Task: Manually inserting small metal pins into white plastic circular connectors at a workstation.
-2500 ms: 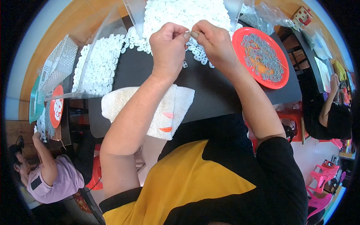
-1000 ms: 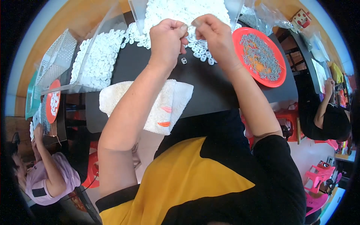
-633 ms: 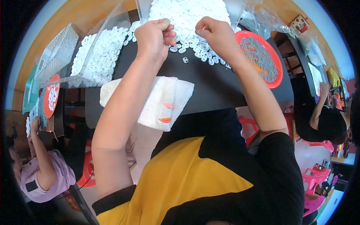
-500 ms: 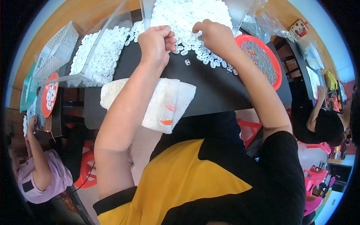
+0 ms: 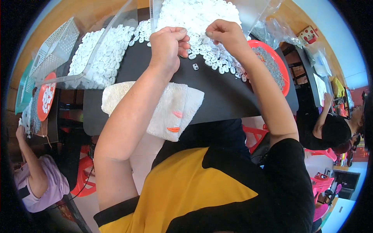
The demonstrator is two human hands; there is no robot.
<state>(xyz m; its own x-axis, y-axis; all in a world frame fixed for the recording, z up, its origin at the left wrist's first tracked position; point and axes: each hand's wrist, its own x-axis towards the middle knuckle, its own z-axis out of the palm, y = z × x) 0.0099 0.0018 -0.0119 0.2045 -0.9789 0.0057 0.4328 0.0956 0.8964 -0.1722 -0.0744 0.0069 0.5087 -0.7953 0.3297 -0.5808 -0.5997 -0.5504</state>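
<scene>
White plastic pieces (image 5: 202,23) lie heaped on the black mat (image 5: 217,93), directly under both hands. Left hand (image 5: 168,43) is fisted; right hand (image 5: 225,34) pinches at the heap's edge, its contents indiscernible. Individual pieces' orientation varies.

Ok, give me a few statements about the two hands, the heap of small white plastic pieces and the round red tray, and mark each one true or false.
1. The left hand is a closed fist beside the heap of small white plastic pieces. True.
2. The right hand rests flat on the round red tray. False: it pinches at the edge of the white heap, left of the tray.
3. A folded cream towel with orange marks lies under the left forearm. True.
4. The red tray holds white pieces. False: it holds small grey bits.
5. The work surface is a black mat. True.
</scene>
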